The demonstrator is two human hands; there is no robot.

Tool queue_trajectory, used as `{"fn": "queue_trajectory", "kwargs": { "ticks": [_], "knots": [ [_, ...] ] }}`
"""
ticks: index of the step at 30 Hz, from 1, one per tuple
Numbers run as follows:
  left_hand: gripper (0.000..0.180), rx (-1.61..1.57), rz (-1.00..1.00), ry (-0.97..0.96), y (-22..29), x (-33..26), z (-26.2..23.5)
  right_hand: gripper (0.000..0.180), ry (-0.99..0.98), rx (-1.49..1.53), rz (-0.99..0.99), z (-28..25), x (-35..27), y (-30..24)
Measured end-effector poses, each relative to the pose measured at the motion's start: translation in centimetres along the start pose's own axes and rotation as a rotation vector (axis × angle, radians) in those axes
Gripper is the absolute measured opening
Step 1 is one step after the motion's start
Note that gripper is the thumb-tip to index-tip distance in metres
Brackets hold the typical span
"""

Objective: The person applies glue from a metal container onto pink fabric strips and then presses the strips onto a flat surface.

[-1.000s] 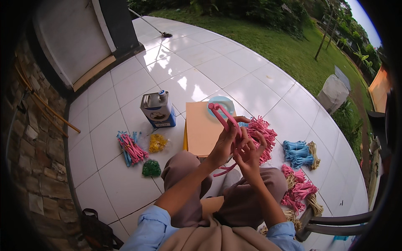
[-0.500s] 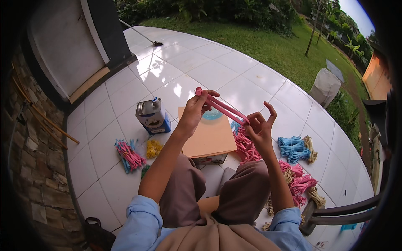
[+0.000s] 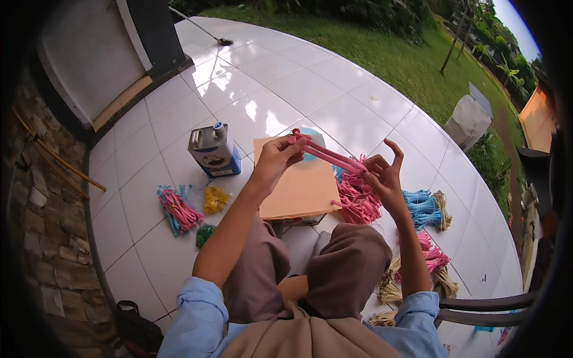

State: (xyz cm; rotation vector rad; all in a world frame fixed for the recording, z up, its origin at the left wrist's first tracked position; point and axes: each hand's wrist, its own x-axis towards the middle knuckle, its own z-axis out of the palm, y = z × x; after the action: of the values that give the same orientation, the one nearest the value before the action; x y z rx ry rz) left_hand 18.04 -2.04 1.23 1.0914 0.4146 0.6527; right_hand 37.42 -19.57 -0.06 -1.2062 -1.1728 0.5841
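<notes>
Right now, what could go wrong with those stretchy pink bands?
The pink bands are pulled taut between the left hand and right hand, so they might slip off a finger and snap back. The tin can stands close to the left arm on the tiles; a swinging elbow could perhaps tip it.

Tiled terrace beside a lawn.
1 metal can (image 3: 213, 150), an orange board (image 3: 298, 190), blue tassels (image 3: 421, 207), yellow bundle (image 3: 215, 199), broom (image 3: 200, 26).
</notes>
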Motion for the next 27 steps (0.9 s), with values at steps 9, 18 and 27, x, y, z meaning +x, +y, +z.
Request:
{"fn": "queue_trajectory", "kwargs": {
  "ticks": [9, 18, 27],
  "knots": [
    [0.062, 0.358, 0.394, 0.170, -2.2, 0.5, 1.3, 0.074, 0.141, 0.268, 0.150, 1.2, 2.0, -5.1],
    [0.071, 1.728, 1.680, -0.290, -1.1, -1.5, 3.6, 0.081, 0.065, 0.417, 0.196, 4.7, 4.9, -9.8],
    [0.017, 1.349, 1.086, -0.473, 5.1, -1.8, 6.4, 0.065, -0.091, 0.041, 0.107, 2.4, 2.1, -6.3]
  ]
}}
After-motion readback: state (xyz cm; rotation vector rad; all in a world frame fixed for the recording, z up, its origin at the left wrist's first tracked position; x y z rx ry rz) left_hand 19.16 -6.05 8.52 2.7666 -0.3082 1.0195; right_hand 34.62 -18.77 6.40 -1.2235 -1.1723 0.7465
